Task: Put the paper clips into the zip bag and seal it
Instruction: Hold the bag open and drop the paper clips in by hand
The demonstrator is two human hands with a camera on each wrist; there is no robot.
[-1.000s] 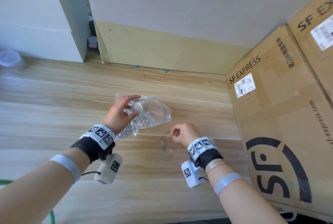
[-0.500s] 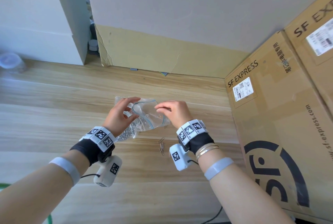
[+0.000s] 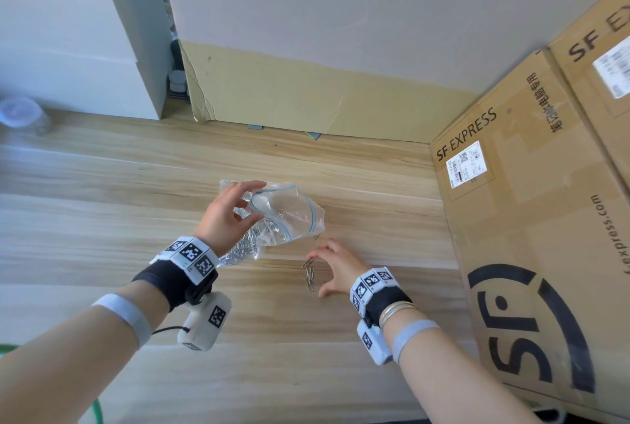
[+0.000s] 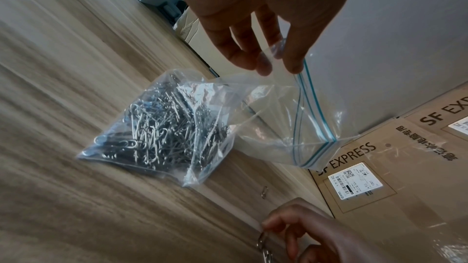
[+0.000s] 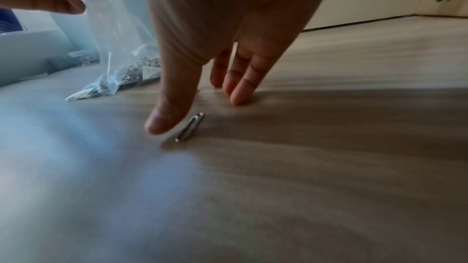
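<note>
A clear zip bag [image 3: 293, 219] with a blue seal strip lies on the wooden table [image 3: 102, 205], its bottom heaped with silver paper clips [image 4: 157, 127]. My left hand [image 3: 254, 200] pinches the bag's rim [image 4: 276, 67] and holds the mouth lifted and open. Several loose paper clips [image 3: 309, 275] lie on the table just below the bag. My right hand [image 3: 317, 275] hovers over them with fingers spread, fingertips touching the wood. Its thumb [image 5: 164, 119] sits beside one clip [image 5: 190, 127] without holding it. Another single clip [image 4: 264, 192] lies nearer the bag's edge.
Large SF Express cardboard boxes [image 3: 531, 236] wall off the right side. A wall with a yellowish baseboard [image 3: 306, 96] runs behind the table, and a white cabinet [image 3: 68, 42] stands at the back left. A clear round lid [image 3: 18, 112] sits far left.
My right hand rose from the table to the bag's mouth, then came back down to the loose clips. My left hand has kept holding the bag open.
</note>
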